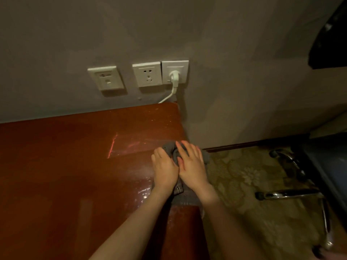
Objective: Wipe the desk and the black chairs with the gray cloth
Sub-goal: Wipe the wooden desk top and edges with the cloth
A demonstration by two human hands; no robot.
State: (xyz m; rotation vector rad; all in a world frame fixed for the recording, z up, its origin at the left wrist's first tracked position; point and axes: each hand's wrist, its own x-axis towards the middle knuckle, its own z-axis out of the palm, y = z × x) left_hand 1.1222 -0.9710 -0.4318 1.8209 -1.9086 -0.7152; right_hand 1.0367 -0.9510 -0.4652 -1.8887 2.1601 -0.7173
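The gray cloth point(170, 148) lies bunched on the reddish-brown wooden desk point(75, 166) near its right edge. My left hand point(165, 170) rests on the cloth with its fingers curled over the fabric. Beside it, my right hand point(191, 163) presses flat on the cloth with straight fingers. Both hands touch each other at the desk's right side, and most of the cloth is hidden under them. A black chair point(319, 166) with a chrome wheeled base stands on the floor to the right.
Three white wall sockets point(148, 74) sit above the desk's back edge; a white plug and cable point(173, 79) hang from the rightmost. Patterned carpet point(244, 184) lies right of the desk. A dark object point(330, 40) hangs at the top right.
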